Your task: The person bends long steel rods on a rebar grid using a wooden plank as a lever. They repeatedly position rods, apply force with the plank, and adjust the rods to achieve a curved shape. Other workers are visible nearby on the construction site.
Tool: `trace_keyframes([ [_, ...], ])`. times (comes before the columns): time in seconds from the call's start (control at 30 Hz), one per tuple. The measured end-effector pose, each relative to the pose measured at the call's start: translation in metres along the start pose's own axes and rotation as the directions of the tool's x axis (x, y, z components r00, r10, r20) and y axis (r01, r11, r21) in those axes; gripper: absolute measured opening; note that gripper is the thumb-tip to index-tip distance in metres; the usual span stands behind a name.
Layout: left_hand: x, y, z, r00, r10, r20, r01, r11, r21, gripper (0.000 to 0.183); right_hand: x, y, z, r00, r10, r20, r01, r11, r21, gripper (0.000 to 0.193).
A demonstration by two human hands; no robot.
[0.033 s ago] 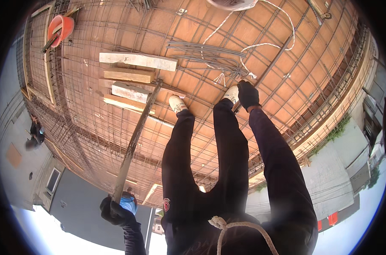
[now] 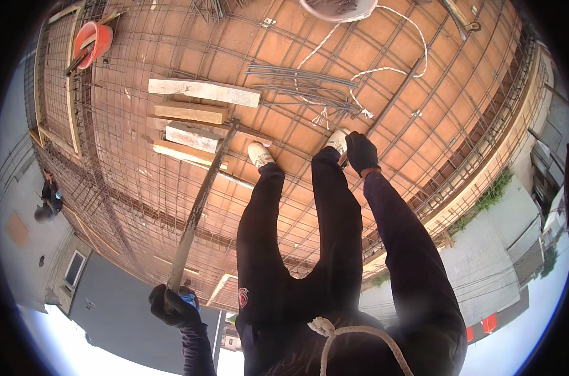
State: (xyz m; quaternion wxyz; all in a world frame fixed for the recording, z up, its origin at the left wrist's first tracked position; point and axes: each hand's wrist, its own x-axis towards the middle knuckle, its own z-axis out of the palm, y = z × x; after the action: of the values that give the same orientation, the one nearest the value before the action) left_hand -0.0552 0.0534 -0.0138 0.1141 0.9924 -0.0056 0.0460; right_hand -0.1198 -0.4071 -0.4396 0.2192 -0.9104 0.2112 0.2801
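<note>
Pole gripped in black-gloved left hand.

We look from the wearer's head through a wide fisheye, pitched steeply down and forward. Legs and knotted cord loom close at lower middle, left hand and right hand both inside our view. Farther off, rebar mesh spreads across the top, straight edges bowing rimward, with sky at the lower corners.
</note>
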Motion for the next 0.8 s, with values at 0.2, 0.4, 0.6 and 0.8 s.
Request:
trace_keyframes([
  [0.2,-0.001,-0.028,-0.002,0.998,-0.016,0.065,0.028,0.980,-0.195,0.021,-0.219,-0.066,-0.115,0.967,0.207,0.146,-0.223,0.969,0.103,0.030],
  [0.4,0.027,-0.004,-0.017,0.991,0.090,0.103,-0.047,0.932,-0.359,0.027,-0.353,-0.149,-0.268,1.000,-0.006,0.014,0.005,0.999,0.036,0.024],
  [0.6,0.051,0.036,-0.017,0.957,-0.039,0.287,0.190,0.832,-0.521,0.032,-0.432,-0.223,-0.412,0.959,-0.225,-0.172,0.235,0.971,0.039,0.023],
  [0.8,0.055,0.045,-0.013,0.953,-0.075,0.295,0.242,0.774,-0.585,0.037,-0.472,-0.262,-0.475,0.898,-0.338,-0.281,0.300,0.939,-0.169,0.018],
])
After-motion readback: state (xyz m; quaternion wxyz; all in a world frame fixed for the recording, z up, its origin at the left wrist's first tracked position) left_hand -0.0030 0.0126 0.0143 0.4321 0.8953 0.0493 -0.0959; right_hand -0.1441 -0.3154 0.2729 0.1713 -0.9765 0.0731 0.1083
